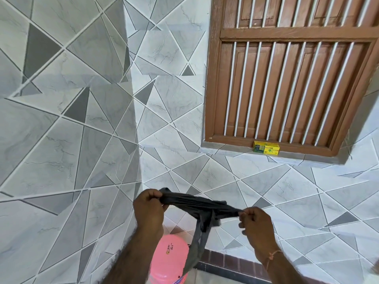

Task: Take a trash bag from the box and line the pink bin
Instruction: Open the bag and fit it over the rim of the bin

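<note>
A dark grey trash bag (pixel 196 203), still bunched and folded, stretches between my two hands at chest height. My left hand (pixel 148 210) pinches its left end, and my right hand (pixel 255 226) pinches its right end. A loose strip of the bag hangs down from the middle toward the floor. Below my left forearm stands the pink bin (pixel 169 261), partly hidden by my arm and the hanging strip. The yellow and green trash bag box (pixel 266 148) sits on the window sill, up and to the right.
A brown wooden window (pixel 287 78) with white bars fills the upper right. Grey tiled walls (pixel 82 119) meet in a corner just left of my hands. A dark brick-pattern skirting strip (pixel 235 261) runs along the floor by the bin.
</note>
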`<action>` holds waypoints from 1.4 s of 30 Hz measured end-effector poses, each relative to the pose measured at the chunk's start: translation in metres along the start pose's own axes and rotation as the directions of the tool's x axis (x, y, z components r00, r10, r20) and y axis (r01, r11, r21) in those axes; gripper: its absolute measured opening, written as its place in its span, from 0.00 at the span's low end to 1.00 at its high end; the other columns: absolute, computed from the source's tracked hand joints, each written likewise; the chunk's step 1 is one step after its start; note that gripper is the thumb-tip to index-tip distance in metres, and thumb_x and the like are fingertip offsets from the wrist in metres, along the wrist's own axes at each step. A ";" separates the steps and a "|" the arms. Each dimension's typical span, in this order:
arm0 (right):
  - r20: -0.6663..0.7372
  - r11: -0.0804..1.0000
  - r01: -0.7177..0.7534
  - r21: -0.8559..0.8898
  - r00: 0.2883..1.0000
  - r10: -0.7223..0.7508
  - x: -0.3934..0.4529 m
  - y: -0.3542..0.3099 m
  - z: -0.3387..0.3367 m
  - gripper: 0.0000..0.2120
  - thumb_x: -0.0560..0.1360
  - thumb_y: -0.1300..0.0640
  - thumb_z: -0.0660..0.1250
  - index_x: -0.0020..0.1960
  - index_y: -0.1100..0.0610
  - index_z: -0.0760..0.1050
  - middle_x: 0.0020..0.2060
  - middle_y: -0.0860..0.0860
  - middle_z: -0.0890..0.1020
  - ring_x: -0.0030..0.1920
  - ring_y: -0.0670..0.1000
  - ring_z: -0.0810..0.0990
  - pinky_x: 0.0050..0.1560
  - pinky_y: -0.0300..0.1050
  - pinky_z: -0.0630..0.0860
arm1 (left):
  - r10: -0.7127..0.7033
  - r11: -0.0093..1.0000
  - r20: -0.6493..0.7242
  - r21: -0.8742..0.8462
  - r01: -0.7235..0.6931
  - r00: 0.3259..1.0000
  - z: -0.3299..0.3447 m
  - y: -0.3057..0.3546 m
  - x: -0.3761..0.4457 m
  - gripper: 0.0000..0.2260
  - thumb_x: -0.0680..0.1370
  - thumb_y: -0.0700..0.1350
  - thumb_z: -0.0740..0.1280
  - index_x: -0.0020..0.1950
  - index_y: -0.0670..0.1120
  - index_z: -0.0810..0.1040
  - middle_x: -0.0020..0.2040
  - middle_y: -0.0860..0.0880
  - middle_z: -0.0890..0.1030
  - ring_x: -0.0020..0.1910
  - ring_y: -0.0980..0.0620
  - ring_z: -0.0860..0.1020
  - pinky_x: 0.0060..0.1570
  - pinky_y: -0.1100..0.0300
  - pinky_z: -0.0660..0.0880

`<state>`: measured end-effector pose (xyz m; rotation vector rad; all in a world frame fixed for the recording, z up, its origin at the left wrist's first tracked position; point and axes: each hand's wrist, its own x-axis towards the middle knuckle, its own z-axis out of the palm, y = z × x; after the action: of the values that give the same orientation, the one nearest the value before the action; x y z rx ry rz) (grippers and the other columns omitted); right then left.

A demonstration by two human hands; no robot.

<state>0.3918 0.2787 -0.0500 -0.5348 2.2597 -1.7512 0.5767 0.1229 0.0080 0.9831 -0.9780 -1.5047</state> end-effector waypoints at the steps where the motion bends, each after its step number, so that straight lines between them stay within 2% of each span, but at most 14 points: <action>1: 0.020 0.997 0.007 -0.072 1.000 -0.005 0.000 0.006 0.000 0.08 0.74 0.66 0.67 0.37 0.57 0.76 0.32 0.58 0.82 0.31 0.54 0.79 0.35 0.51 0.77 | -0.005 1.000 -0.008 -0.020 0.005 1.000 0.001 0.001 -0.003 0.18 0.69 0.21 0.50 0.35 0.39 0.73 0.39 0.42 0.81 0.40 0.44 0.79 0.36 0.59 0.81; 4: 0.067 0.846 0.246 -0.474 0.968 -0.243 -0.005 0.011 0.005 0.08 0.72 0.64 0.68 0.42 0.51 0.77 0.41 0.52 0.83 0.45 0.57 0.81 0.50 0.51 0.77 | 0.029 1.000 0.035 0.009 -0.030 0.999 0.006 0.001 -0.009 0.21 0.70 0.22 0.52 0.37 0.39 0.80 0.41 0.43 0.82 0.43 0.45 0.79 0.46 0.54 0.80; 7: 0.096 0.712 0.546 -0.442 0.818 -0.567 -0.017 -0.016 0.009 0.16 0.72 0.57 0.67 0.59 0.52 0.77 0.55 0.47 0.80 0.57 0.49 0.76 0.62 0.44 0.70 | 0.031 0.996 0.166 0.072 -0.044 0.986 0.008 0.004 -0.011 0.18 0.75 0.26 0.58 0.44 0.42 0.84 0.44 0.45 0.83 0.43 0.47 0.80 0.53 0.49 0.79; 10: 0.372 0.820 0.541 -0.185 0.811 -0.451 -0.032 -0.059 0.019 0.21 0.71 0.48 0.71 0.63 0.42 0.74 0.57 0.35 0.76 0.57 0.37 0.74 0.60 0.35 0.69 | 0.008 0.995 0.329 0.090 -0.040 0.944 0.010 0.008 -0.016 0.13 0.77 0.30 0.62 0.50 0.42 0.84 0.42 0.49 0.84 0.40 0.48 0.80 0.49 0.52 0.78; 13: 0.539 0.805 0.552 -0.218 0.756 -0.372 -0.036 -0.064 0.038 0.07 0.70 0.52 0.70 0.47 0.44 0.78 0.37 0.40 0.80 0.40 0.39 0.77 0.48 0.42 0.76 | 0.035 0.995 0.361 0.077 -0.067 0.932 0.011 0.012 -0.015 0.11 0.75 0.31 0.68 0.46 0.45 0.85 0.40 0.48 0.84 0.38 0.48 0.79 0.47 0.51 0.77; 17: 0.439 0.891 0.435 -0.132 0.831 -0.341 -0.034 -0.056 0.046 0.13 0.72 0.58 0.70 0.30 0.51 0.75 0.24 0.44 0.75 0.29 0.42 0.70 0.35 0.43 0.69 | 0.043 0.998 0.343 0.036 -0.058 0.938 0.004 0.021 -0.009 0.07 0.72 0.31 0.71 0.43 0.43 0.84 0.36 0.43 0.83 0.34 0.48 0.78 0.38 0.56 0.78; 21: 0.225 0.945 0.324 -0.047 0.925 -0.306 -0.022 -0.057 0.042 0.09 0.74 0.60 0.68 0.36 0.59 0.81 0.32 0.54 0.84 0.33 0.47 0.78 0.40 0.45 0.76 | 0.074 0.982 0.370 0.133 -0.132 0.926 -0.013 0.024 0.002 0.06 0.71 0.37 0.74 0.47 0.42 0.81 0.39 0.36 0.84 0.36 0.45 0.79 0.39 0.56 0.75; 25: -0.026 0.976 0.216 0.021 0.976 -0.216 -0.004 -0.059 0.026 0.08 0.77 0.64 0.64 0.43 0.54 0.78 0.34 0.54 0.82 0.36 0.54 0.79 0.41 0.46 0.75 | -0.078 0.919 0.693 0.328 -0.218 0.716 -0.038 0.033 0.015 0.11 0.71 0.35 0.74 0.47 0.42 0.75 0.36 0.41 0.78 0.36 0.47 0.76 0.37 0.58 0.73; 27: -0.059 0.983 0.181 -0.009 0.982 -0.181 -0.002 -0.060 0.019 0.07 0.78 0.65 0.61 0.48 0.53 0.71 0.32 0.53 0.79 0.31 0.54 0.75 0.34 0.46 0.70 | -0.154 0.834 0.792 0.425 -0.352 0.591 -0.044 0.031 0.024 0.14 0.70 0.28 0.68 0.39 0.47 0.73 0.34 0.49 0.75 0.35 0.50 0.74 0.37 0.56 0.71; 30: 0.047 0.854 0.407 -0.326 0.909 -0.415 -0.014 -0.062 0.012 0.04 0.75 0.61 0.53 0.45 0.54 0.65 0.35 0.54 0.75 0.32 0.58 0.71 0.34 0.49 0.68 | -0.002 0.383 0.752 0.610 -0.694 0.660 -0.039 0.015 0.033 0.15 0.66 0.31 0.59 0.33 0.52 0.73 0.35 0.54 0.75 0.37 0.50 0.75 0.39 0.54 0.72; 34: 0.493 0.417 0.658 -0.627 0.750 -0.441 -0.029 -0.059 0.013 0.08 0.70 0.48 0.51 0.42 0.52 0.65 0.48 0.52 0.73 0.38 0.59 0.74 0.38 0.49 0.66 | 0.284 -0.029 0.591 0.793 -0.609 0.755 -0.029 -0.004 0.036 0.10 0.70 0.33 0.59 0.38 0.42 0.78 0.42 0.45 0.77 0.43 0.43 0.77 0.39 0.51 0.75; 36: 0.556 0.276 0.679 -0.680 0.724 -0.409 -0.025 -0.051 0.016 0.08 0.73 0.53 0.55 0.47 0.53 0.72 0.52 0.51 0.74 0.42 0.61 0.78 0.39 0.50 0.70 | 0.399 0.130 0.471 0.821 -0.556 0.787 -0.024 -0.007 0.035 0.08 0.70 0.34 0.60 0.35 0.41 0.76 0.39 0.42 0.79 0.41 0.39 0.77 0.36 0.53 0.71; 40: 0.442 0.424 0.610 -0.669 0.786 -0.433 -0.020 -0.042 0.018 0.14 0.76 0.49 0.53 0.50 0.53 0.74 0.48 0.52 0.76 0.45 0.60 0.80 0.45 0.53 0.75 | 0.434 0.651 0.196 0.606 -0.456 0.880 -0.012 -0.004 0.019 0.03 0.72 0.42 0.69 0.38 0.47 0.79 0.36 0.53 0.80 0.37 0.49 0.79 0.43 0.57 0.74; 42: 0.423 0.432 0.604 -0.670 0.789 -0.446 -0.020 -0.042 0.016 0.10 0.76 0.50 0.58 0.54 0.51 0.73 0.49 0.51 0.77 0.45 0.59 0.81 0.44 0.52 0.75 | 0.417 0.676 0.240 0.562 -0.476 0.876 -0.012 -0.013 0.018 0.06 0.70 0.38 0.72 0.45 0.47 0.80 0.42 0.55 0.78 0.40 0.52 0.80 0.45 0.59 0.76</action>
<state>0.4222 0.2635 -0.0140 -1.6730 2.8154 -0.6349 0.5814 0.1054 -0.0096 1.0076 -1.7034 -0.8177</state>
